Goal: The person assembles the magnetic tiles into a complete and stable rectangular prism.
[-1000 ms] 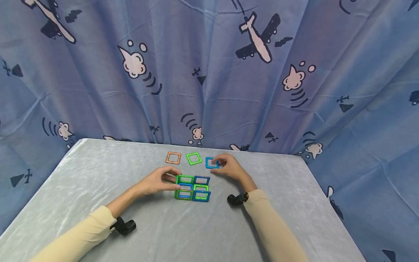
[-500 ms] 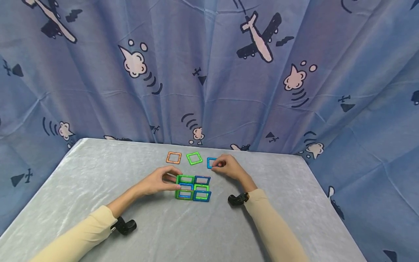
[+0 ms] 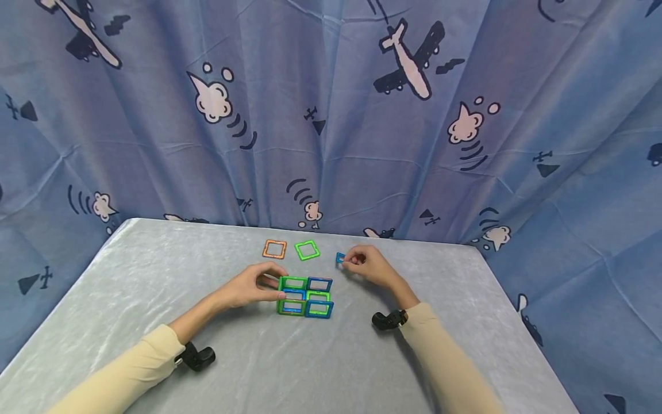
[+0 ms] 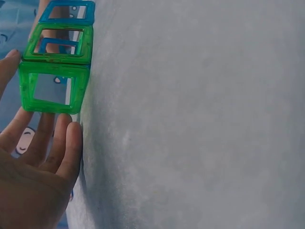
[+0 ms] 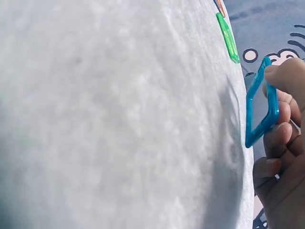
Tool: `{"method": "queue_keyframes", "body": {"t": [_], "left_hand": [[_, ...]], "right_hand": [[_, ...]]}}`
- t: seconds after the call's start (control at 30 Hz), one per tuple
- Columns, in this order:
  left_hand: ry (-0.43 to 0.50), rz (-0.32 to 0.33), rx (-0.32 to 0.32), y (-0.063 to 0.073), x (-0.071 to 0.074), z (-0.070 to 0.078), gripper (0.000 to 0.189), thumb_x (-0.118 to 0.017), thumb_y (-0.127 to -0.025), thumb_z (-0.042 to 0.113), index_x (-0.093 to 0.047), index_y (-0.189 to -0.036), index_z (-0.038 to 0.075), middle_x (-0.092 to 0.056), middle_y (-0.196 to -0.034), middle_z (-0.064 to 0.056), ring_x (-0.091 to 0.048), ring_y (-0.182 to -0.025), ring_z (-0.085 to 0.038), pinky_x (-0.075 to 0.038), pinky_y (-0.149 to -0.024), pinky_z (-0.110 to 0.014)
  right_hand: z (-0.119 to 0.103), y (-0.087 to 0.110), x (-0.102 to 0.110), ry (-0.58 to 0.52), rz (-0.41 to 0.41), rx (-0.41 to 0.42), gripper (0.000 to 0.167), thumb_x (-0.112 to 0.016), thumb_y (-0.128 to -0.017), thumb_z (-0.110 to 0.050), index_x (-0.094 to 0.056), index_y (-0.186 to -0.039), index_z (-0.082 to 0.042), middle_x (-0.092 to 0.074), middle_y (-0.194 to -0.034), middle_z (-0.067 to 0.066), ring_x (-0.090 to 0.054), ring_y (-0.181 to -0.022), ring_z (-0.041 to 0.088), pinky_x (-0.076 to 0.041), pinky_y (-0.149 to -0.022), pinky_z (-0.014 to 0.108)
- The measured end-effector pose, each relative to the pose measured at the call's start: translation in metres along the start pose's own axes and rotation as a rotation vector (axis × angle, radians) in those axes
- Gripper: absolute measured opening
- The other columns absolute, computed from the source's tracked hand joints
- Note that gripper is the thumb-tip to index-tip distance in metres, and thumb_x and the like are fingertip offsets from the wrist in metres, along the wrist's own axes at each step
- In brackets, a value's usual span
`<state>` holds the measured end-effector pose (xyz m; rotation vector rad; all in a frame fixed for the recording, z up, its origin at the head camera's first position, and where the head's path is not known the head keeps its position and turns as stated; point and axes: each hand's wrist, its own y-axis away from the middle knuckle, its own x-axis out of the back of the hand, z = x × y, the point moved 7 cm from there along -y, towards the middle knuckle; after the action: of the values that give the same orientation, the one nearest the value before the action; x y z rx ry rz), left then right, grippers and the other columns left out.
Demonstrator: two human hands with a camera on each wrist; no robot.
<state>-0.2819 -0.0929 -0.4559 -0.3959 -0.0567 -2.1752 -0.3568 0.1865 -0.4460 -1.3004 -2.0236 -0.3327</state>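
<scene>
In the head view my left hand [image 3: 250, 286] grips the left end of a small structure of green and blue magnetic tiles [image 3: 306, 299] on the table. Its thumb lies at the near side and the fingers reach round behind. The left wrist view shows fingertips against the green end tile [image 4: 52, 69]. Farther back and to the right, my right hand [image 3: 373, 266] pinches a blue square magnetic tile [image 5: 262, 131] between thumb and fingers. That tile is tilted up in the right wrist view, and the hand partly covers it in the head view.
An orange square tile [image 3: 274, 256] and a green square tile [image 3: 307, 258] lie flat behind the structure. The grey cloth-covered table [image 3: 289, 368] ends at a blue patterned curtain [image 3: 331, 155]. Each wrist wears a black camera [image 3: 196, 357].
My right hand has closed its fingers on the blue tile, which lay flat, and shifted it slightly right, tilting it up. My left hand and the structure stay in place.
</scene>
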Motion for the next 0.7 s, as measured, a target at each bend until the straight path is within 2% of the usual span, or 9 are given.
{"method": "queue_keyframes", "body": {"t": [0.37, 0.7], "left_hand": [[0.011, -0.004, 0.007, -0.001, -0.001, -0.003, 0.041, -0.078, -0.092, 0.011, -0.060, -0.127, -0.002, -0.057, -0.129, -0.025, -0.063, -0.111, -0.037, -0.055, -0.090, -0.034], [0.008, -0.012, 0.010, -0.001, -0.001, -0.001, 0.041, -0.078, -0.092, 0.012, -0.060, -0.127, -0.002, -0.057, -0.129, -0.026, -0.063, -0.111, -0.037, -0.055, -0.090, -0.035]], "right_hand": [[-0.012, 0.016, 0.011, 0.003, 0.029, 0.060, 0.006, -0.072, -0.093, -0.003, -0.071, -0.088, -0.007, -0.054, -0.077, -0.003, -0.049, -0.069, 0.014, -0.040, -0.060, 0.026], [-0.024, 0.036, 0.023, 0.020, 0.065, 0.076, 0.008, -0.068, -0.095, -0.001, -0.072, -0.089, -0.005, -0.054, -0.079, 0.000, -0.050, -0.072, 0.018, -0.042, -0.062, 0.028]]}}
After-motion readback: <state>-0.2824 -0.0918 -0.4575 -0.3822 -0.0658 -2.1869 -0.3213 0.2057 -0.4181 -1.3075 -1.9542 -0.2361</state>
